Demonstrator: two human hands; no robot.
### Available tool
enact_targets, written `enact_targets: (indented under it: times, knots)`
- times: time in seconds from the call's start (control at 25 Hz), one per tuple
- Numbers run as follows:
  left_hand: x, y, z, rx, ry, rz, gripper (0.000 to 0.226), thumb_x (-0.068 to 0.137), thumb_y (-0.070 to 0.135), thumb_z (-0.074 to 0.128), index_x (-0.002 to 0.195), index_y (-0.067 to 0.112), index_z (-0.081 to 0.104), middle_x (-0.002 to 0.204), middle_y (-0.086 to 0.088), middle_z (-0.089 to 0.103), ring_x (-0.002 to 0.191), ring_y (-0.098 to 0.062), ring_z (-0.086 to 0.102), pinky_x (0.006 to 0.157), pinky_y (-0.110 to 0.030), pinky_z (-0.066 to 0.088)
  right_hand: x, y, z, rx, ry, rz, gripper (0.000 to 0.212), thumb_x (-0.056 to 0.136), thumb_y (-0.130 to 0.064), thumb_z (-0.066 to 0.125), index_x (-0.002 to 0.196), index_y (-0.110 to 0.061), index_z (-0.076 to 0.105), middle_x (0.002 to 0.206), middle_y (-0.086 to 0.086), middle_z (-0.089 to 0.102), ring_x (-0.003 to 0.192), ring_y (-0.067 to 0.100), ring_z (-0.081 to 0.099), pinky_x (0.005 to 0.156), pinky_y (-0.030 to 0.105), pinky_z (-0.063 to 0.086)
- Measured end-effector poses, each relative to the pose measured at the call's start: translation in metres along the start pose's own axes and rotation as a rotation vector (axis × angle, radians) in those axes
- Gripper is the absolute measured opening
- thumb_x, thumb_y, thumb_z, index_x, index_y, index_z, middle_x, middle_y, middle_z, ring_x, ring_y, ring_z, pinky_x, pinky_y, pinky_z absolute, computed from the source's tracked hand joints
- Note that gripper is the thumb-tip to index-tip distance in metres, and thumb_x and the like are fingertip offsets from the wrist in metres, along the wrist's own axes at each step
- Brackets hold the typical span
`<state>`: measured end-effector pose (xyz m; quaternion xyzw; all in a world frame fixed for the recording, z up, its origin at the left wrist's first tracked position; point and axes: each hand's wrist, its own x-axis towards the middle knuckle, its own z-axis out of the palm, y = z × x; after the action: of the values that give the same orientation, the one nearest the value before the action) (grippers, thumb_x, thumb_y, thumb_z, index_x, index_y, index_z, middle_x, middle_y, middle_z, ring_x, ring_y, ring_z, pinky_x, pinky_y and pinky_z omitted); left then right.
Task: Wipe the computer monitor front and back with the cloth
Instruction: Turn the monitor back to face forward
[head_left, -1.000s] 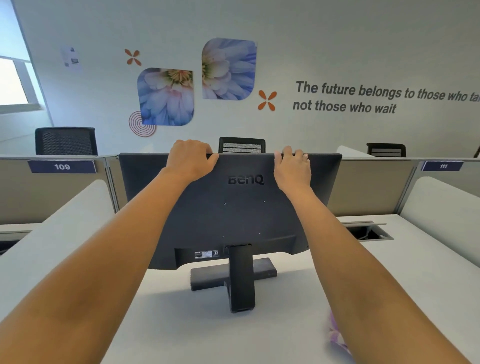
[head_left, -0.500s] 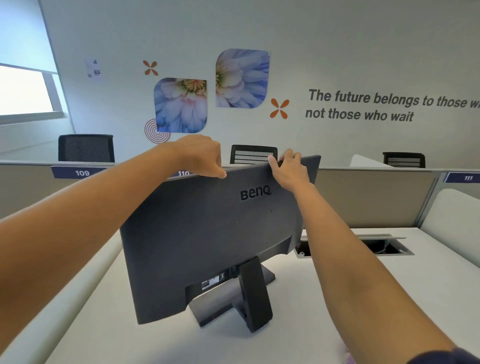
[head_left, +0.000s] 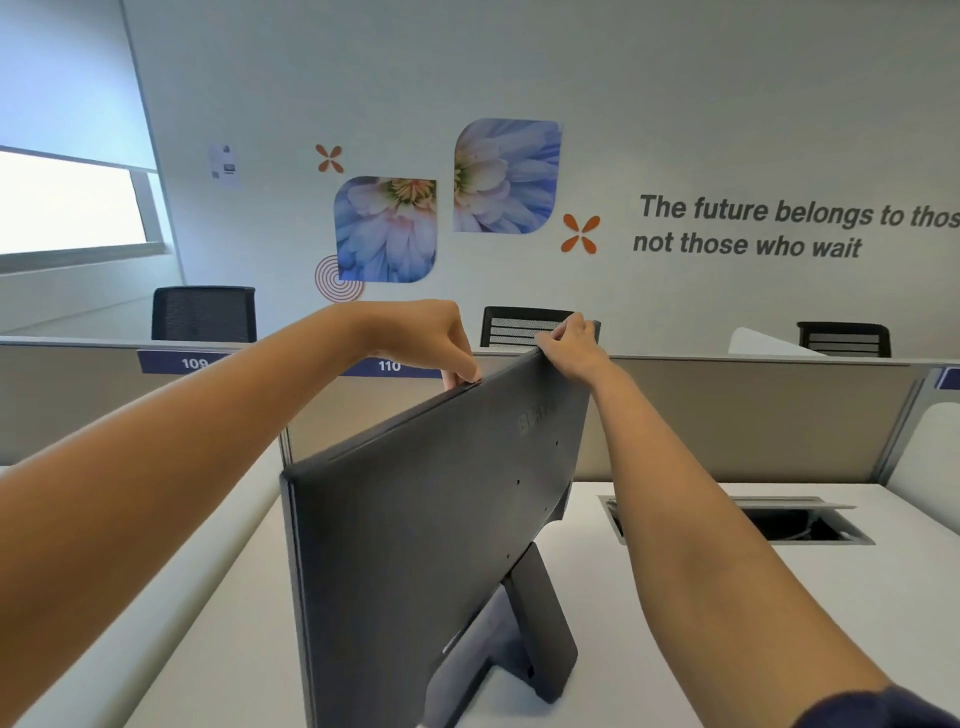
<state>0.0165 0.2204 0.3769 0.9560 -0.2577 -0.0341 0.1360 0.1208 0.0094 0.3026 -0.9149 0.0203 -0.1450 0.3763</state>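
Observation:
A dark grey monitor (head_left: 426, 530) stands on its stand (head_left: 524, 644) on the white desk, turned so its back faces right and its near edge points at me. My left hand (head_left: 421, 338) pinches the monitor's top edge near the middle. My right hand (head_left: 569, 345) grips the far top corner. The screen side is hidden from me. No cloth shows in this view.
The white desk (head_left: 675, 623) has an open cable cut-out (head_left: 800, 525) at the right. A beige partition (head_left: 753, 415) with number tags runs behind the desk. Black office chairs (head_left: 205, 314) stand beyond it, before a wall with flower pictures.
Both hands have rotated the monitor on the desk, its left end swinging toward me. It went from back facing me to nearly edge-on. The pink cloth at bottom right has left view.

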Motion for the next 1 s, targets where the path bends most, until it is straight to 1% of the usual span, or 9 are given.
enact_targets:
  times: [0.12, 0.2, 0.36, 0.48, 0.6, 0.72, 0.8, 0.92, 1.0]
  knots:
    - [-0.001, -0.006, 0.005, -0.093, -0.030, 0.058, 0.025, 0.089, 0.033, 0.058, 0.074, 0.022, 0.074, 0.092, -0.001, 0.071, 0.081, -0.012, 0.055, 0.084, -0.028, 0.042, 0.005, -0.007, 0.007, 0.068, -0.007, -0.014, 0.031, 0.093, -0.033, 0.048, 0.110, -0.011, 0.035, 0.125, 0.009, 0.035, 0.109, 0.031, 0.046, 0.099, 0.043, 0.037]
    - [0.001, -0.006, 0.008, -0.101, -0.022, 0.092, 0.026, 0.089, 0.034, 0.059, 0.075, 0.021, 0.076, 0.093, -0.003, 0.071, 0.082, -0.011, 0.055, 0.087, -0.032, 0.043, 0.007, -0.012, 0.012, 0.116, 0.002, -0.033, 0.027, 0.093, -0.029, 0.047, 0.106, -0.013, 0.030, 0.122, 0.009, 0.035, 0.105, 0.028, 0.044, 0.098, 0.041, 0.036]
    - [0.007, 0.003, 0.011, -0.063, -0.033, 0.146, 0.029, 0.089, 0.032, 0.058, 0.069, 0.019, 0.074, 0.086, 0.001, 0.071, 0.070, 0.003, 0.055, 0.078, -0.021, 0.039, 0.013, -0.019, 0.018, 0.167, -0.013, -0.068, 0.025, 0.094, -0.020, 0.047, 0.105, -0.012, 0.027, 0.113, 0.007, 0.032, 0.099, 0.022, 0.040, 0.098, 0.039, 0.035]
    - [0.009, 0.005, 0.009, -0.035, -0.022, 0.164, 0.030, 0.089, 0.031, 0.058, 0.065, 0.020, 0.073, 0.084, 0.000, 0.072, 0.070, 0.001, 0.057, 0.079, -0.021, 0.041, 0.013, -0.018, 0.023, 0.259, 0.000, -0.065, 0.021, 0.095, -0.016, 0.044, 0.108, -0.011, 0.028, 0.120, 0.010, 0.035, 0.105, 0.022, 0.039, 0.099, 0.036, 0.032]
    - [0.011, -0.004, 0.014, -0.093, 0.037, 0.190, 0.025, 0.089, 0.035, 0.059, 0.083, 0.019, 0.077, 0.095, 0.004, 0.070, 0.084, -0.006, 0.059, 0.087, -0.023, 0.043, 0.006, -0.017, 0.021, 0.202, 0.053, -0.080, 0.027, 0.097, -0.012, 0.037, 0.124, -0.008, 0.032, 0.135, 0.015, 0.038, 0.117, 0.027, 0.044, 0.099, 0.038, 0.034]
    - [0.018, -0.012, 0.027, -0.069, 0.117, 0.228, 0.025, 0.093, 0.030, 0.051, 0.109, 0.029, 0.070, 0.112, 0.012, 0.055, 0.106, -0.008, 0.050, 0.100, -0.026, 0.037, -0.015, -0.021, 0.009, -0.023, 0.126, -0.162, 0.035, 0.093, -0.003, 0.035, 0.128, -0.008, 0.038, 0.134, 0.015, 0.042, 0.114, 0.032, 0.050, 0.094, 0.042, 0.039]
    - [0.027, -0.012, 0.033, -0.039, 0.165, 0.228, 0.035, 0.093, 0.016, 0.045, 0.117, 0.033, 0.064, 0.123, 0.010, 0.050, 0.114, -0.008, 0.045, 0.106, -0.029, 0.033, -0.033, -0.027, 0.000, -0.163, 0.180, -0.252, 0.035, 0.090, 0.000, 0.040, 0.123, -0.009, 0.047, 0.129, 0.014, 0.044, 0.110, 0.032, 0.053, 0.091, 0.041, 0.043]
    - [0.046, -0.010, 0.043, 0.038, 0.217, 0.205, 0.050, 0.087, -0.002, 0.039, 0.125, 0.025, 0.059, 0.141, 0.004, 0.045, 0.127, -0.015, 0.041, 0.110, -0.033, 0.029, -0.068, -0.043, -0.016, -0.201, 0.228, -0.464, 0.018, 0.092, -0.006, 0.050, 0.105, -0.008, 0.062, 0.112, 0.009, 0.055, 0.097, 0.021, 0.056, 0.084, 0.031, 0.048]
    - [0.057, -0.007, 0.049, 0.055, 0.245, 0.159, 0.042, 0.088, -0.003, 0.039, 0.119, 0.018, 0.059, 0.136, -0.006, 0.052, 0.120, -0.023, 0.049, 0.105, -0.036, 0.037, -0.097, -0.055, -0.024, -0.168, 0.213, -0.628, 0.017, 0.091, -0.004, 0.052, 0.092, -0.009, 0.068, 0.099, 0.007, 0.064, 0.089, 0.016, 0.059, 0.083, 0.029, 0.050]
